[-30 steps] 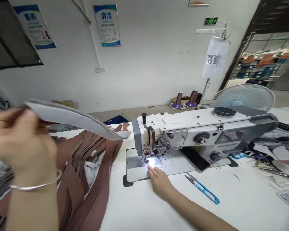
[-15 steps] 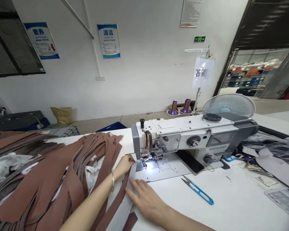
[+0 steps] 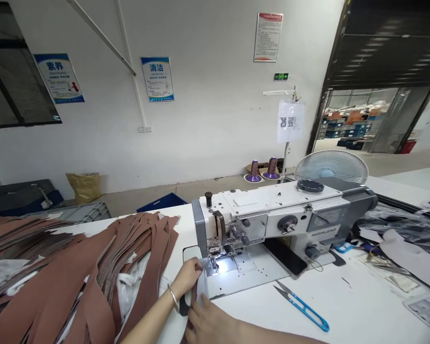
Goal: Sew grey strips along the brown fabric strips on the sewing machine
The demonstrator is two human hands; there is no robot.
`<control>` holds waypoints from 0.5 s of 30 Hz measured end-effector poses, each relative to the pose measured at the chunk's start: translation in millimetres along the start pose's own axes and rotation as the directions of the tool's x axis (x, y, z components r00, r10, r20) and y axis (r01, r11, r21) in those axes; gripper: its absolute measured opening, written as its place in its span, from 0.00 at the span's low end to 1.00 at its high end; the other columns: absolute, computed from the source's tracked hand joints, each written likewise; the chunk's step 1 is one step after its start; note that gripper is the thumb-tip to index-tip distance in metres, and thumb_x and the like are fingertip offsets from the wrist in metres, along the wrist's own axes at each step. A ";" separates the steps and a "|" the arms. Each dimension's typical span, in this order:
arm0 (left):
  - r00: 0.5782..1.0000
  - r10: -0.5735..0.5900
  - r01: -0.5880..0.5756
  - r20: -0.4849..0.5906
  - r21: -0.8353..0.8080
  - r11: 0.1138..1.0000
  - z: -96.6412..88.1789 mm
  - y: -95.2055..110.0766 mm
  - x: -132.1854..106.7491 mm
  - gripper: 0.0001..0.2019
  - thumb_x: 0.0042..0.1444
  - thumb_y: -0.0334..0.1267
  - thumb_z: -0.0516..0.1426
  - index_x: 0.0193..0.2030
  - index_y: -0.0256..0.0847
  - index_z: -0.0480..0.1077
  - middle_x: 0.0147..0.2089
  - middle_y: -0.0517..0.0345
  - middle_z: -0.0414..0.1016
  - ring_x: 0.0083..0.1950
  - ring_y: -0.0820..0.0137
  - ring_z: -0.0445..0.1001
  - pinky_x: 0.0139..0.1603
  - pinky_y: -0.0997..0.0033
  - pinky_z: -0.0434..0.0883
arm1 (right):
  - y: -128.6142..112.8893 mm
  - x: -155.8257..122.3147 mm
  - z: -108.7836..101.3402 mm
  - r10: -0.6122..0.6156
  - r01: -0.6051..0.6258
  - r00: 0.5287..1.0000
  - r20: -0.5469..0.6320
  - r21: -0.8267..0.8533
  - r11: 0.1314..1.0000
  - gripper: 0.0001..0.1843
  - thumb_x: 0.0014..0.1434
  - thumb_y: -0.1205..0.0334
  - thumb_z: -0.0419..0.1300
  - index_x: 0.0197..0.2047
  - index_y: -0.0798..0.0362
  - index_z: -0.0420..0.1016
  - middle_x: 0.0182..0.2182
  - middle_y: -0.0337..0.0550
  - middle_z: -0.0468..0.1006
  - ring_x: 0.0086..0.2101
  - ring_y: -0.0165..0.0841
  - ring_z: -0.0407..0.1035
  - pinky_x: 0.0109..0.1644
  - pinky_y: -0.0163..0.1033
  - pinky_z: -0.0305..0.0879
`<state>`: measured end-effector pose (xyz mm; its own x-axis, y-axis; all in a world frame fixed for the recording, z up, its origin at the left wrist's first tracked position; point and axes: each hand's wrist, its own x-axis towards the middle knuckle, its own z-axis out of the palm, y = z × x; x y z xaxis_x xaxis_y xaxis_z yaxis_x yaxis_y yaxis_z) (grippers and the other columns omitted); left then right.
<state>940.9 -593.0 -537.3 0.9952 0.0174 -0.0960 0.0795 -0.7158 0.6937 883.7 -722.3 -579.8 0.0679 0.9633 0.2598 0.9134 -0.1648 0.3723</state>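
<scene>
A sewing machine (image 3: 258, 220) stands ahead with its lamp lighting the needle plate (image 3: 225, 265). Just left of the needle, my left hand (image 3: 188, 278) pinches the far end of a brown strip with a pale grey underside (image 3: 201, 285). Nearer to me, my right hand (image 3: 213, 321) grips the same strip at its edge, fingers curled and partly hidden. The strip's near end is mostly covered by my hands. Thread snips (image 3: 303, 306) with blue handles lie on the table to the right of my right hand.
Piles of brown cut pieces (image 3: 93, 267) cover the table's left side. A dark phone (image 3: 284, 257) lies beneath the machine arm. Two thread cones (image 3: 254, 171) and a fan (image 3: 331, 166) are behind it. Scraps and plastic (image 3: 394, 239) lie at the right.
The strip and both hands have shifted down in the view, and less of the strip's near end shows. My right hand's fingers are more curled. The camera view has tilted up.
</scene>
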 end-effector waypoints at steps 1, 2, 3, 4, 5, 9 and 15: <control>1.000 -0.005 0.005 -0.002 -0.011 1.000 0.0 -0.5 0.7 0.08 0.45 0.22 0.53 0.27 0.39 0.67 0.29 0.59 0.73 0.37 0.67 0.72 0.39 0.72 0.64 | 1.5 1.0 2.5 -0.010 0.011 0.999 0.035 -0.006 1.000 0.13 0.64 0.58 0.56 0.32 0.55 0.75 0.32 0.54 0.79 0.36 0.45 0.72 0.40 0.52 0.67; 1.000 -0.011 0.011 -0.004 -0.023 1.000 -0.1 -0.7 1.8 0.08 0.44 0.22 0.53 0.26 0.39 0.66 0.29 0.59 0.73 0.37 0.67 0.73 0.40 0.72 0.65 | 4.0 1.9 3.2 -0.030 0.031 0.998 0.062 -0.014 0.999 0.13 0.63 0.57 0.57 0.32 0.55 0.76 0.32 0.54 0.79 0.36 0.45 0.72 0.41 0.53 0.67; 1.000 -0.017 0.017 -0.006 -0.037 0.999 -0.5 -0.8 3.2 0.08 0.44 0.22 0.53 0.26 0.39 0.66 0.29 0.58 0.74 0.37 0.66 0.73 0.40 0.71 0.65 | 7.6 2.7 2.2 -0.067 0.069 0.995 0.070 -0.026 0.997 0.12 0.62 0.58 0.59 0.31 0.55 0.76 0.30 0.52 0.79 0.34 0.44 0.71 0.40 0.52 0.67; 1.000 -0.023 0.023 -0.010 -0.055 0.998 -1.0 -0.9 4.6 0.08 0.44 0.23 0.53 0.26 0.39 0.66 0.30 0.57 0.74 0.38 0.65 0.73 0.41 0.70 0.66 | 12.1 3.4 -0.3 -0.112 0.114 0.992 0.059 -0.039 0.993 0.10 0.61 0.59 0.60 0.30 0.55 0.75 0.28 0.50 0.78 0.32 0.43 0.71 0.38 0.50 0.67; 0.999 -0.028 0.027 -0.017 -0.077 0.997 -1.7 -0.9 5.5 0.07 0.45 0.23 0.53 0.27 0.39 0.67 0.32 0.56 0.75 0.40 0.65 0.74 0.43 0.70 0.67 | 17.4 3.9 -3.6 -0.156 0.157 0.987 0.026 -0.045 0.987 0.09 0.60 0.61 0.61 0.30 0.54 0.74 0.26 0.47 0.77 0.29 0.40 0.69 0.35 0.46 0.66; 0.997 -0.067 0.061 -0.025 -0.188 0.980 -2.1 -4.6 -4.8 0.11 0.49 0.31 0.57 0.41 0.38 0.71 0.38 0.53 0.78 0.45 0.61 0.75 0.51 0.63 0.68 | 36.5 -0.9 -5.7 -0.141 0.140 0.977 -0.160 -0.021 0.990 0.13 0.64 0.59 0.57 0.28 0.53 0.67 0.22 0.40 0.70 0.23 0.34 0.64 0.24 0.37 0.56; 0.981 -0.150 0.188 0.119 -0.435 0.880 5.2 -19.1 -63.1 0.18 0.55 0.48 0.62 0.51 0.47 0.71 0.48 0.52 0.76 0.51 0.59 0.74 0.48 0.57 0.74 | 34.2 -33.6 55.7 0.286 -0.246 0.934 -0.214 0.195 0.950 0.16 0.71 0.55 0.47 0.36 0.54 0.69 0.27 0.42 0.77 0.24 0.32 0.69 0.24 0.34 0.61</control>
<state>876.3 -584.0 -548.2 0.9580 0.0417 -0.2836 0.2815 -0.3231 0.9035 935.0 -748.5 -625.4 0.2387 0.8074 0.5395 0.9287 -0.3521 0.1161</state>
